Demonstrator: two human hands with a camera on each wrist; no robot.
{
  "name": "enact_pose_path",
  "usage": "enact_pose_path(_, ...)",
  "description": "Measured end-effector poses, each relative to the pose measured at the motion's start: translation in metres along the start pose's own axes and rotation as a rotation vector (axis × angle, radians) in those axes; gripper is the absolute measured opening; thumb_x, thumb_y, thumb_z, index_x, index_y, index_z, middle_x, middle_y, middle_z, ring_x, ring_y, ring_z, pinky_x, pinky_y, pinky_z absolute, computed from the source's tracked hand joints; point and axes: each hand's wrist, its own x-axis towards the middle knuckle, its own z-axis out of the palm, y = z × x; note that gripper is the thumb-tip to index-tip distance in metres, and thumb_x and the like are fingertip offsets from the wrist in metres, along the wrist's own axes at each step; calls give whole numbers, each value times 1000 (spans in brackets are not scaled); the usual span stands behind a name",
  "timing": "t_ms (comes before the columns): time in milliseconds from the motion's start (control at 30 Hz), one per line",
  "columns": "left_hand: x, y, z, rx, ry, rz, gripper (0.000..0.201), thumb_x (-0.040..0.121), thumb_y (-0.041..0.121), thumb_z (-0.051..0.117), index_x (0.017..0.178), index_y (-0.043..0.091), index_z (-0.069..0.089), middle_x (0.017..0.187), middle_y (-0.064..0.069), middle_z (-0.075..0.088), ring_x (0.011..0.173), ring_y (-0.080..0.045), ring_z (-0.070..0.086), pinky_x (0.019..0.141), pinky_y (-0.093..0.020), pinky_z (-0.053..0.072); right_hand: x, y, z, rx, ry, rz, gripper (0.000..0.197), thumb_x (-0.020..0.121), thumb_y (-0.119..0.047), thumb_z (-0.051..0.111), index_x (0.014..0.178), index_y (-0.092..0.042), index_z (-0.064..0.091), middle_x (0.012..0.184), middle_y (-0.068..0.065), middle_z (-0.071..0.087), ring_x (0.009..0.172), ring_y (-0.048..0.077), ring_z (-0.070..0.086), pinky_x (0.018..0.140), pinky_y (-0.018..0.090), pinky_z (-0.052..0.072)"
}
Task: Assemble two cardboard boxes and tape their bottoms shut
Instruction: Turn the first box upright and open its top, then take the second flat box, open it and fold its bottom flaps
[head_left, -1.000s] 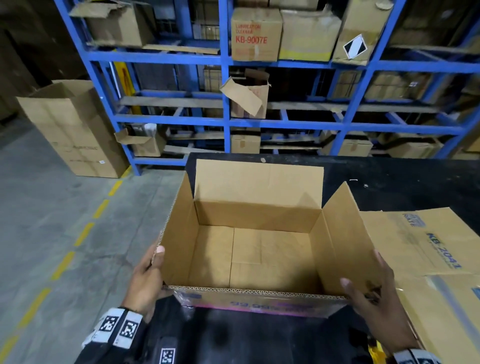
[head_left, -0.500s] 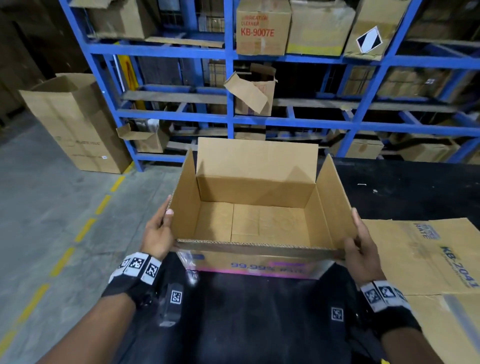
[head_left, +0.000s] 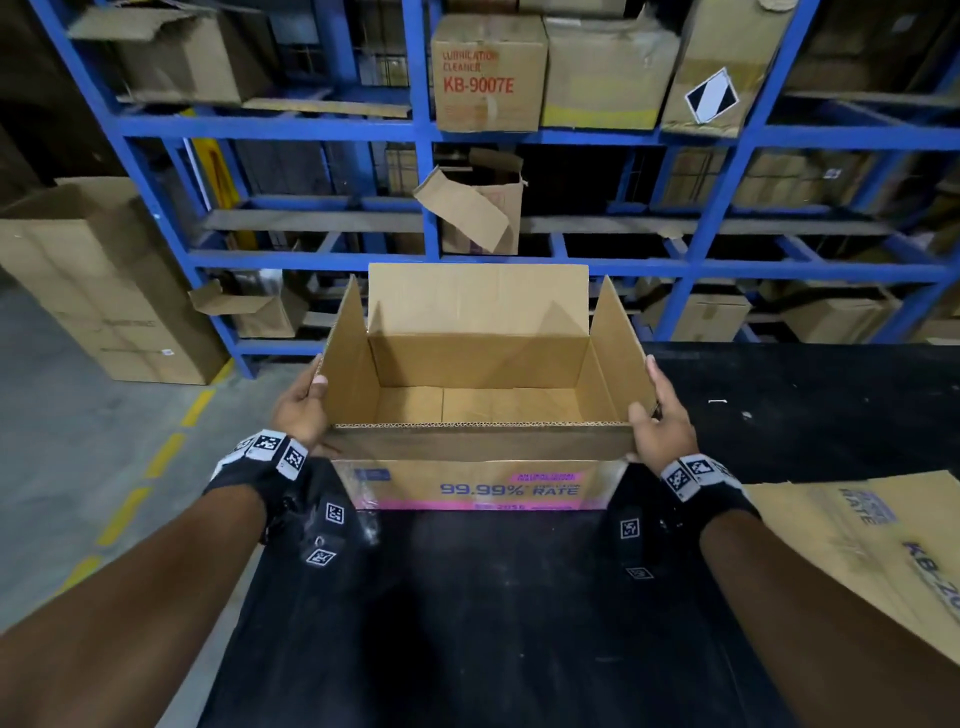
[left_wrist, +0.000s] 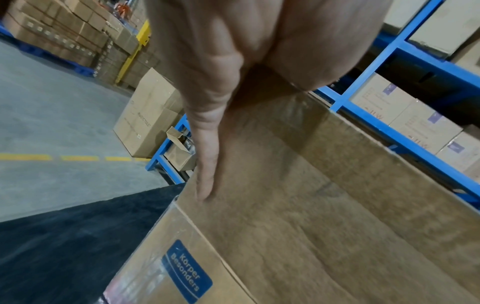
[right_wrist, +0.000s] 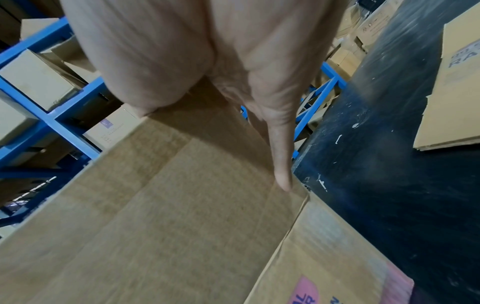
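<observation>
An open-topped cardboard box (head_left: 478, 483) printed "99.99% RATE" stands upright on the black table (head_left: 493, 623), its four top flaps raised. My left hand (head_left: 304, 410) holds the left side flap, thumb over its edge and fingers (left_wrist: 205, 154) lying straight along the outside. My right hand (head_left: 660, 415) holds the right side flap the same way, with one finger (right_wrist: 281, 148) stretched down the cardboard (right_wrist: 168, 205). A second box, still flat (head_left: 872, 540) and marked KB-20.., lies on the table at the right. No tape is in view.
Blue steel racking (head_left: 519, 135) loaded with cartons rises just behind the table. A tall open carton (head_left: 104, 291) stands on the grey floor at the left, near a dashed yellow line (head_left: 166, 452). The table's left edge runs close to my left arm.
The box has slid away from me across the table. Both hands moved up from its near corners to the side flaps, which now stand more upright.
</observation>
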Motion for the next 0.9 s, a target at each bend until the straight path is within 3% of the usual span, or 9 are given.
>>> enact_pose_path(67, 7, -2, 1, 68, 43, 73, 45, 109, 40, 42, 154, 40, 42, 160, -7, 43, 142, -45, 43, 93, -55, 53, 4, 0, 0, -8, -11, 4, 72, 90, -32, 57, 135, -78, 24, 139, -15, 54, 103, 23, 68, 82, 50, 61)
enact_pose_path(133, 7, -4, -6, 242, 63, 197, 49, 107, 40, 48, 156, 33, 43, 154, -10, 52, 140, -38, 49, 106, -39, 44, 1, -1, -4, -2, -38, 33, 75, 92, -39, 62, 139, -75, 17, 142, -13, 50, 114, 24, 64, 78, 50, 62)
enact_pose_path(233, -19, 6, -12, 470, 190, 337, 54, 101, 41, 58, 153, 29, 47, 145, -21, 51, 132, -40, 51, 112, -47, 42, -14, -4, -18, 78, -35, 100, 76, 93, -45, 64, 143, -71, 14, 150, -1, 48, 129, 25, 53, 75, 48, 63)
enact_pose_path(300, -59, 23, -3, 460, 254, 552, 49, 99, 31, 63, 147, 25, 54, 137, -20, 49, 131, -38, 48, 111, -45, 38, -32, 0, -34, 117, 30, 106, 70, 94, -43, 63, 150, -57, 24, 146, 2, 52, 121, 19, 57, 80, 47, 62)
enact_pose_path(400, -127, 35, 26, 423, 187, 821, 40, 96, 28, 63, 136, 24, 61, 127, -12, 52, 127, -30, 46, 108, -43, 36, -73, 20, -65, 110, 138, 77, 56, 93, -38, 64, 145, -41, 45, 129, 0, 64, 100, 5, 62, 91, 48, 58)
enact_pose_path(567, -225, 3, 116, 316, -329, 895, 35, 91, 29, 59, 125, 34, 65, 113, 10, 57, 111, -16, 62, 98, -48, 53, -179, 70, -120, 77, 246, 36, 33, 93, -20, 66, 126, -21, 65, 101, -2, 70, 86, -3, 65, 88, 41, 57)
enact_pose_path(667, -280, -40, 180, 364, -602, 856, 31, 91, 31, 60, 120, 33, 67, 109, 10, 59, 103, -9, 63, 94, -42, 54, -244, 113, -148, 26, 296, 100, 30, 94, -15, 65, 123, -20, 65, 101, -1, 71, 89, -5, 64, 84, 24, 54)
enact_pose_path(767, -330, -84, 242, 444, -826, 782, 30, 91, 16, 70, 116, 32, 70, 103, 9, 60, 91, -1, 64, 90, -33, 56, -306, 160, -176, 84, 390, 237, 24, 92, -8, 67, 114, -18, 67, 96, 3, 70, 79, -8, 64, 72, 6, 46)
enact_pose_path(900, -404, -131, 317, 597, -1062, 664, 25, 90, 14, 73, 109, 30, 72, 93, 3, 62, 71, -10, 65, 82, -31, 56, -384, 219, -217, 83, 572, 445, 24, 91, -11, 66, 111, -24, 68, 89, -4, 70, 75, 4, 66, 67, 11, 48)
